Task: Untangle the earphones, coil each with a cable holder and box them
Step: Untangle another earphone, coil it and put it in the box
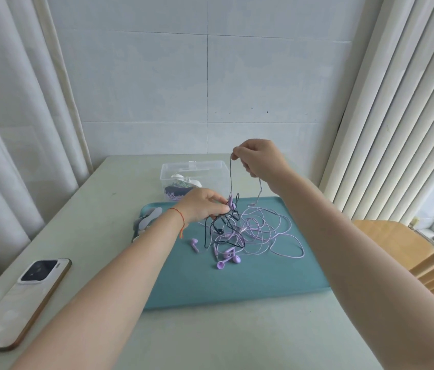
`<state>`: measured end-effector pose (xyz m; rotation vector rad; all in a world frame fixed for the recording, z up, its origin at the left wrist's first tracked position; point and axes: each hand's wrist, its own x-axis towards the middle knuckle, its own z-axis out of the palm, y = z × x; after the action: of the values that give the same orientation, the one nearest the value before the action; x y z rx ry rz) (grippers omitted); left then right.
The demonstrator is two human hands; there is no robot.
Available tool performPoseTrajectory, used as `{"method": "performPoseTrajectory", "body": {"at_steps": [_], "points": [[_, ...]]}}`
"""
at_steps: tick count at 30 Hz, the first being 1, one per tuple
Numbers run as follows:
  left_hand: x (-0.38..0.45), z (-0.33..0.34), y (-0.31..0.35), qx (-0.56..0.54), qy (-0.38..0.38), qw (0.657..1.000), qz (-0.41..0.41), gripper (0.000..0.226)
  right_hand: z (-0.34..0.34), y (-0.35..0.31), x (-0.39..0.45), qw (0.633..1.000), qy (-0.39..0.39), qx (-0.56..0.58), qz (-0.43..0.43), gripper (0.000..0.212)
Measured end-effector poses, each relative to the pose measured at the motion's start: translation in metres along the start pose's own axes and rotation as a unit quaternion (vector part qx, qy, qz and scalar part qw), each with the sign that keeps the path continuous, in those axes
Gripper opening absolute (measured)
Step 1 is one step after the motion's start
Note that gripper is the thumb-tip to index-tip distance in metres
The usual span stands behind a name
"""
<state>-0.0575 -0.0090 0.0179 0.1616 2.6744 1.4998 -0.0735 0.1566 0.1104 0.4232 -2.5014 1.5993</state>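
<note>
Hands (205,206) (259,157) pinch thin, looping lilac earphone cords (261,231).

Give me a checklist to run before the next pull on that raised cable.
1. Right hand pinches the lilac cable: ok.
2. Left hand holds the knot: ok.
3. Black cable free of the lilac one: not ok, both cross.
4. Loose earbuds on the teal tray: ok.
5. Clear box within reach behind the tray: ok.
6. Grip firmness: cannot tell.

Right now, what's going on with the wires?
Right hand pinches purple cable up high. Left hand grips tangle on tray. Black cable knotted in.
</note>
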Motion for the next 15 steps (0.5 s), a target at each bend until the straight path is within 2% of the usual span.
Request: {"method": "performPoseTrajectory", "body": {"at_steps": [4,9,13,15], "points": [[0.000,0.004,-0.003,-0.010,0.042,0.999,-0.013,0.011,-0.004,-0.002,-0.004,1.000,0.010,-0.011,0.004,0.020],[0.002,0.000,-0.006,-0.157,0.024,0.983,-0.094,0.014,-0.015,0.003,-0.008,0.997,-0.019,-0.073,0.032,0.023],[-0.001,0.007,-0.004,-0.112,-0.040,0.991,-0.061,0.024,-0.016,0.005,-0.012,0.996,-0.046,-0.071,0.037,0.023],[0.000,0.012,-0.005,-0.059,-0.042,0.996,-0.042,0.028,-0.015,0.005,-0.011,0.996,-0.043,-0.068,0.033,0.023]]}}
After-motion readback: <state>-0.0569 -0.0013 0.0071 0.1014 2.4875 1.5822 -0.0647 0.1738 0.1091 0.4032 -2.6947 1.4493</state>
